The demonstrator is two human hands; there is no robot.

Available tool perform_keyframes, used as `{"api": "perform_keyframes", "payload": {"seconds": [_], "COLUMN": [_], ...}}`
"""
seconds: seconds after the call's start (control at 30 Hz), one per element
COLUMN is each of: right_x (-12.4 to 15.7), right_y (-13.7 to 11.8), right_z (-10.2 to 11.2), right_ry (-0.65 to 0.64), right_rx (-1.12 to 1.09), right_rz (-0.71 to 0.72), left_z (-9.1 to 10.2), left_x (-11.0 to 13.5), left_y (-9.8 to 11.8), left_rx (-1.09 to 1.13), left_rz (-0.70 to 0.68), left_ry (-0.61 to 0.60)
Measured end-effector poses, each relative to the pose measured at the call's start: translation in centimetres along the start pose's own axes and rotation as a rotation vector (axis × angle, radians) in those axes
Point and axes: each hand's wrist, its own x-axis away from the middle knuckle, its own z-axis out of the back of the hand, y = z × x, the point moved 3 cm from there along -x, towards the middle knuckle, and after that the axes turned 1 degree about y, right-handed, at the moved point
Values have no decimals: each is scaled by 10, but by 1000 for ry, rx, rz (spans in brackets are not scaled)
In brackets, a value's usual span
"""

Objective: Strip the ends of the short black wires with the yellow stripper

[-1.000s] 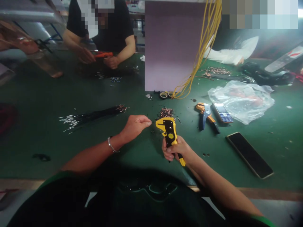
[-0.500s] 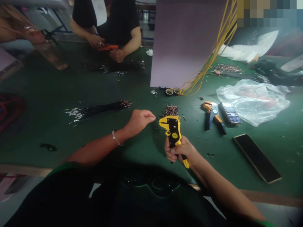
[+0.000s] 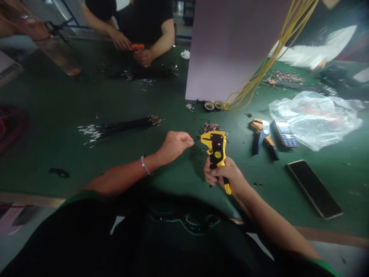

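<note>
My right hand [image 3: 223, 175] grips the handles of a yellow and black wire stripper [image 3: 215, 148], held upright over the green table [image 3: 57, 115]. My left hand [image 3: 174, 145] is pinched shut just left of the tool's jaw, its fingertips on a thin dark wire that is hard to make out. A small heap of cut wire pieces [image 3: 211, 127] lies right behind the tool. A bundle of black wires with stripped ends [image 3: 121, 127] lies to the left.
A second orange and blue stripper [image 3: 261, 130], a keypad phone [image 3: 285, 133], a black smartphone [image 3: 313, 188] and a clear plastic bag [image 3: 317, 115] lie to the right. A mauve board [image 3: 230, 46] with yellow cables [image 3: 271, 57] stands behind. Another person's hands [image 3: 135, 48] work across the table.
My left hand's pinched fingertips have closed in on the stripper's jaw. The view has tilted down a little; both hands sit slightly higher in it.
</note>
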Motion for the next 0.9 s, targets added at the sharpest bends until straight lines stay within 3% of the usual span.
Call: {"api": "perform_keyframes", "payload": {"seconds": [0.3,0.6,0.9], "right_x": [9,11,17], "right_y": [3,5,16], "right_z": [-11,-18,-22], "right_ry": [-118,56,92], "right_rx": [9,110,162], "right_rz": [-71,-52,-62], "left_z": [6,1,2], "left_x": [-9,-10,-7], "left_y": [-10,-13,-5], "left_rx": [53,71,20], "left_rz": [-9,-8,-21], "left_ry": [38,36,6]}}
